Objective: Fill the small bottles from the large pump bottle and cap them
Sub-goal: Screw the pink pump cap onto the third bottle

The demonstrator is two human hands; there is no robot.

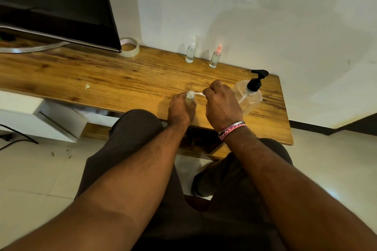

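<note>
Left hand (180, 108) grips a small bottle (190, 98) — mostly hidden; right hand (221, 104) pinches something white, unclear.

Probably a home: television (55, 4) on wooden table (102, 75).

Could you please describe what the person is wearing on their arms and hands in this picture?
Both forearms are bare, with no sleeves in view. The right wrist carries a thin silver bangle and a braided pink-and-white band just behind it. The left hand and right hand wear no gloves; no rings are visible.
</note>
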